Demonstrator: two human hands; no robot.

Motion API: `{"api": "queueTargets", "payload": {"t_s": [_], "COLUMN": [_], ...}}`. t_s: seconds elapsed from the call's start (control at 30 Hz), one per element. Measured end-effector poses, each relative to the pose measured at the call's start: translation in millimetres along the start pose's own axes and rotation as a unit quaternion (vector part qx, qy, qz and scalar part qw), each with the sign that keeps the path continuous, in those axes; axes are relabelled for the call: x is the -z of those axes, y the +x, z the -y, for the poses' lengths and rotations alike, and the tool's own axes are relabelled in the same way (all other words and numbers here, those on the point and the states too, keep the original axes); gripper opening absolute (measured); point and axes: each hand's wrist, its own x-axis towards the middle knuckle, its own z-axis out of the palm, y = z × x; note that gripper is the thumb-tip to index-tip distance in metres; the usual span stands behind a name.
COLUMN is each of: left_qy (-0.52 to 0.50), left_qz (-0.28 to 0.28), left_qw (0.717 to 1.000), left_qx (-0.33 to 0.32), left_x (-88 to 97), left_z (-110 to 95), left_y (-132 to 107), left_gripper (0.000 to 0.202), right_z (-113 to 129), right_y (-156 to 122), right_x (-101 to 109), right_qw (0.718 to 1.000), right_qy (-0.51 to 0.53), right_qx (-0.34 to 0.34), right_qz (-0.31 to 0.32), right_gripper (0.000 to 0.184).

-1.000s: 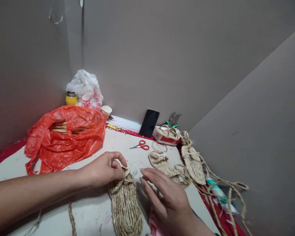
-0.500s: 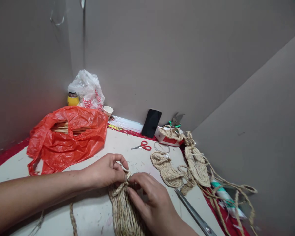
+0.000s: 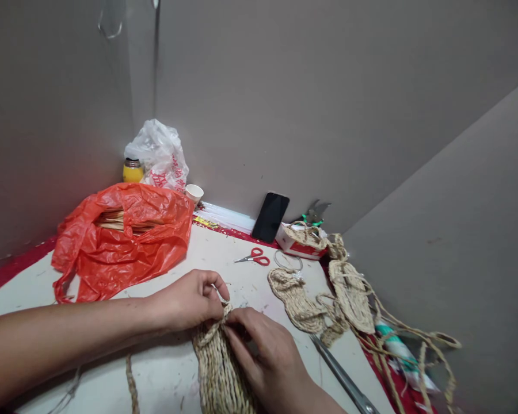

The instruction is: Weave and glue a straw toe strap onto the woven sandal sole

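A woven straw sandal (image 3: pixel 218 368) lies on the pale table (image 3: pixel 164 368) in front of me, toe end away from me. My left hand (image 3: pixel 190 302) pinches the toe end of that sandal with fingers curled. My right hand (image 3: pixel 270 356) lies over the sandal's right side, its fingertips closed on the same toe knot, touching the left fingers. Two more straw sandals (image 3: pixel 297 302) (image 3: pixel 354 293) lie to the right, tied with loose straw cords (image 3: pixel 418 356).
A red plastic bag (image 3: pixel 121 241) of straw strips sits at the left. Behind it are a white bag (image 3: pixel 159 155), a yellow jar (image 3: pixel 132 171) and a paper cup (image 3: pixel 194 193). Red scissors (image 3: pixel 255 258), a black phone (image 3: pixel 270 217), pliers (image 3: pixel 314 214) and a long metal blade (image 3: pixel 341 374) lie nearby.
My right hand moved left from beside the sandal onto its toe end and closed there, meeting the left fingers. The view shifted slightly, uncovering the metal blade.
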Motion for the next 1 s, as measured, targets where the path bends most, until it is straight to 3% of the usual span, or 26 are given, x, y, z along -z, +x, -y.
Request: {"api": "queueTargets", "payload": {"t_s": [0.6,0.87,1.0], "left_qy": [-0.003,0.029,0.03], "left_qz": [0.03,0.112,0.121], "left_qw": [0.999,0.992,0.991], "left_qx": [0.033,0.049,0.044], "left_x": [5.7,16.8,18.1], "left_z": [-12.8,-5.9,-7.2], "left_y": [-4.3,-0.5,-0.4], "left_gripper": [0.025,0.038,0.038], "right_z": [1.5,-1.3,-1.7], "right_y": [1.0,-0.4,1.9], "right_x": [2.7,1.3,3.7], "right_qw": [0.999,0.998,0.997], "right_qy": [0.032,0.062,0.06], "right_qx": [-0.006,-0.005,-0.008], "right_qz": [0.007,0.024,0.037], "right_gripper": [0.023,0.023,0.023]}}
